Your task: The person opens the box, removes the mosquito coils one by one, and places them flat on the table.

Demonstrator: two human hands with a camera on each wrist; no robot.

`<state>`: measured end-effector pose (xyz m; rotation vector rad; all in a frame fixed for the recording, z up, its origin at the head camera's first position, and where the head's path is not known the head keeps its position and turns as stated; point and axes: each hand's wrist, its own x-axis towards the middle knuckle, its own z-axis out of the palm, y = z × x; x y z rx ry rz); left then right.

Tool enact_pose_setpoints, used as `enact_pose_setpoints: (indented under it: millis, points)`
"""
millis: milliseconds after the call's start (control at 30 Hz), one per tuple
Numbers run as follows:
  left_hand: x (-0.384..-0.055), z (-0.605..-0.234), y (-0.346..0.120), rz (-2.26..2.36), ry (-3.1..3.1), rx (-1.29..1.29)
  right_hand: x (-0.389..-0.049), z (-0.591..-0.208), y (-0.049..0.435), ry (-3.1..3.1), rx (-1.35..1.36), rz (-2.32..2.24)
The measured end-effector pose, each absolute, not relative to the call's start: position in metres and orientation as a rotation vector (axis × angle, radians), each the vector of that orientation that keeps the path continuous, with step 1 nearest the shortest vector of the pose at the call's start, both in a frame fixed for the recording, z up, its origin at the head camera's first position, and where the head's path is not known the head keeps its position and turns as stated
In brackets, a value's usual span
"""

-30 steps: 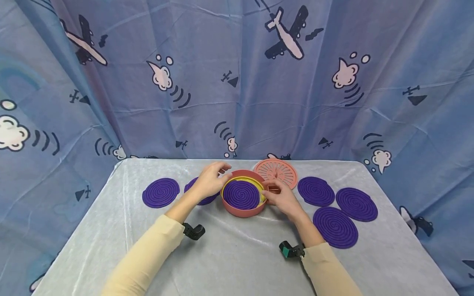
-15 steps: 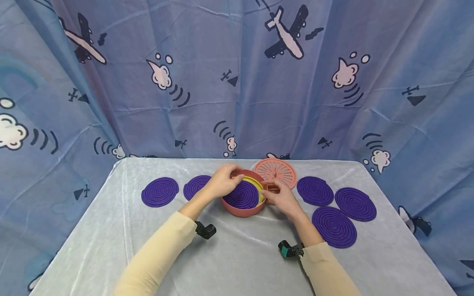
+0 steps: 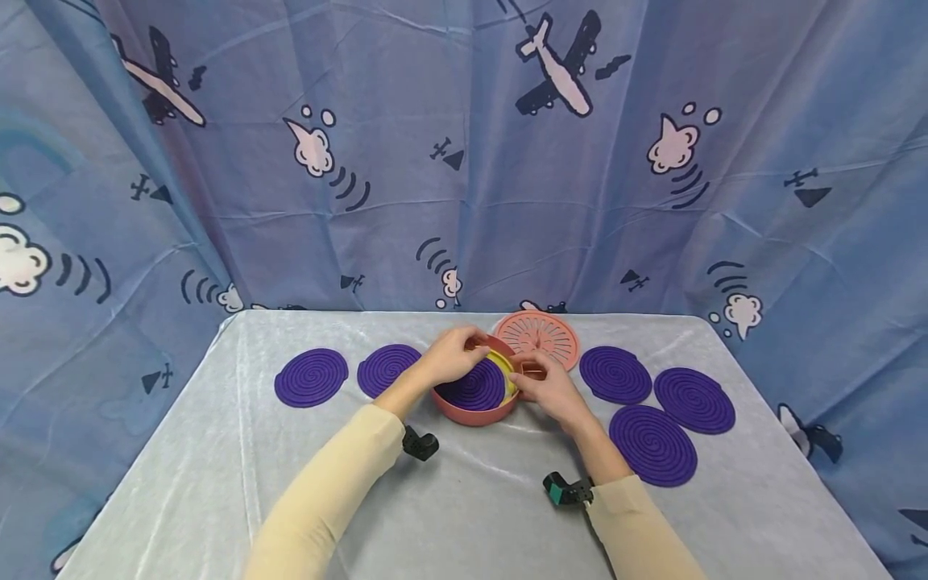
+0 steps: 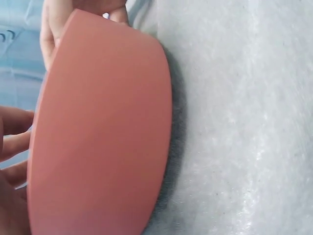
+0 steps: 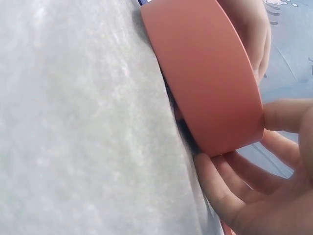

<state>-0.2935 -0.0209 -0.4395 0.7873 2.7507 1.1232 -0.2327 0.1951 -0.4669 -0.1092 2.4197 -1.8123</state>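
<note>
A round terracotta mosquito coil box stands on the table, with a yellow inner liner and a purple mosquito coil inside. My left hand reaches over the box from the left, covering part of the coil. Its fingers are spread and loosely bent behind the rim in the left wrist view. On the right side, my right hand grips the box; in the right wrist view its thumb is at the rim and its fingers are under the lower edge.
Behind the box lies a slotted terracotta lid. Two purple coils lie to the left, one at the far left. Three more lie at the right, the nearest coil beside my right forearm. A patterned curtain hangs behind the table.
My left hand has moved right from the box's left rim to over the coil, uncovering the second coil on the left. The right hand keeps its grip in place.
</note>
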Motion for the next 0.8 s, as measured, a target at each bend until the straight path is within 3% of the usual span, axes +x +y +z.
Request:
enact_pose_setpoints:
  millis: [800]
  points:
    - [-0.2974,-0.4490,-0.0149,1.084,2.724,0.876,-0.2304,-0.4666,0.1947,2.406,-0.136,-1.834]
